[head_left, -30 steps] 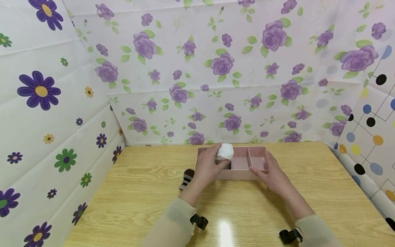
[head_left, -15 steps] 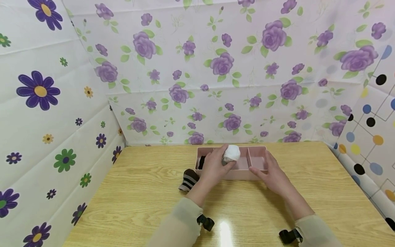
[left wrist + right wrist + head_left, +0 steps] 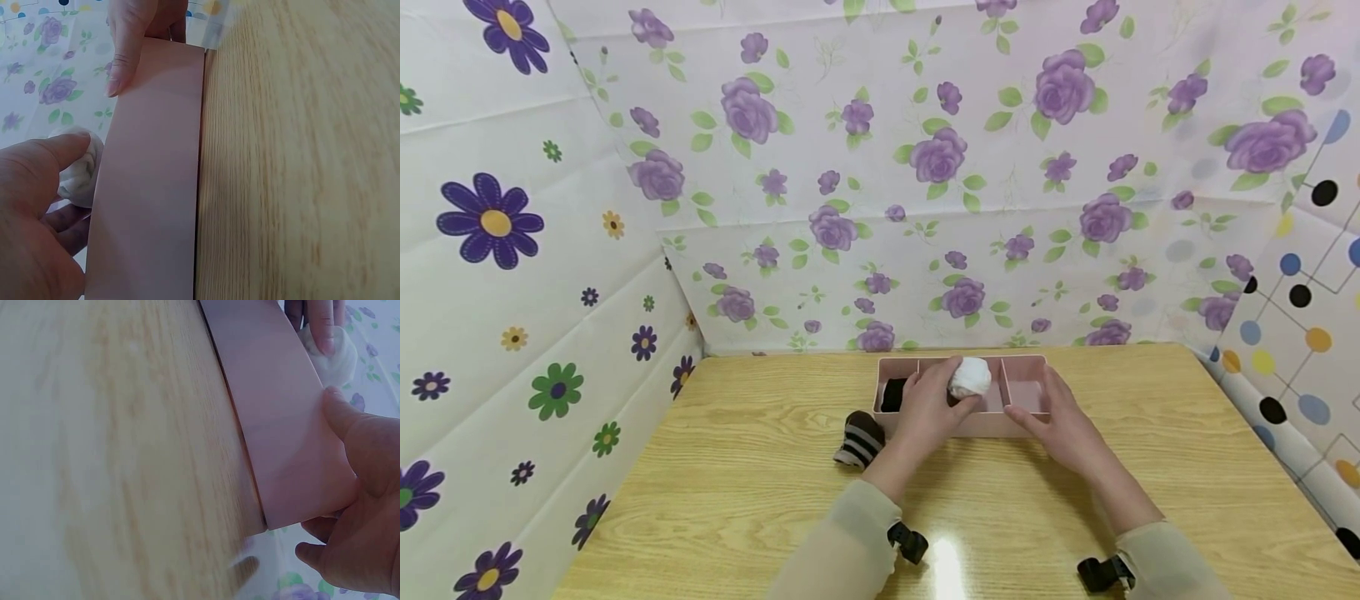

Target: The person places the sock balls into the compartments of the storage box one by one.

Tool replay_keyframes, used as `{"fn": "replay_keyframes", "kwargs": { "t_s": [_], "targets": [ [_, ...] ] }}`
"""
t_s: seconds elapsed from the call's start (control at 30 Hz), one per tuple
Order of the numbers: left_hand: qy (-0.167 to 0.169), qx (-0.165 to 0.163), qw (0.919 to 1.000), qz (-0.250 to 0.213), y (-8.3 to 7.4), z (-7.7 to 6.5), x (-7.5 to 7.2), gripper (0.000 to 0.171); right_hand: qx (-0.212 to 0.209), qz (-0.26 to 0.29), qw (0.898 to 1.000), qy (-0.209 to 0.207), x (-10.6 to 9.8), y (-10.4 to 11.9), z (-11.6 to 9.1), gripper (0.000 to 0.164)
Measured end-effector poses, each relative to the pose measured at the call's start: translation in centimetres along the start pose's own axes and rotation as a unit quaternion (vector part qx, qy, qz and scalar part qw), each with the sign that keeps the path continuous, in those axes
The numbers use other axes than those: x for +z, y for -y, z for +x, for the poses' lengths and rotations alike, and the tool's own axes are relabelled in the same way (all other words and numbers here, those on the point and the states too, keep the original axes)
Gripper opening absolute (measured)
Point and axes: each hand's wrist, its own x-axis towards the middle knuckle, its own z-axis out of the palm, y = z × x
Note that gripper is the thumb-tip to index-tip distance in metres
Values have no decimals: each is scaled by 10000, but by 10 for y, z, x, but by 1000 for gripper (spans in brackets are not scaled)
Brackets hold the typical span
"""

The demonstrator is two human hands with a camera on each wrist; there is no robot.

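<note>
My left hand holds a white rolled-up sock between thumb and fingers, over the middle of a pink divided box. In the left wrist view, the white sock shows just behind the box's front wall, partly covered by the thumb. My right hand grips the box's right end, thumb at the front rim and fingers round the side, as the right wrist view also shows. A black sock lies in the left compartment. Part of the box's inside is hidden behind my left hand.
A striped brown and grey sock lies on the wooden table, by the box's front left corner. Behind the table hangs a floral sheet. The box's right compartment shows its bare pink floor.
My left hand has moved right along the box with the white sock, uncovering the black sock in the left compartment and more of the striped sock. The right hand has stayed in place.
</note>
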Motion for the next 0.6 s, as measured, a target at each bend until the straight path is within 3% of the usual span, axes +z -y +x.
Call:
{"fn": "replay_keyframes", "kwargs": {
  "t_s": [0.6],
  "targets": [
    [-9,6,9990,438,-7,0,5,74,-32,104,9999,43,-1,0,0,117]
  ]
}}
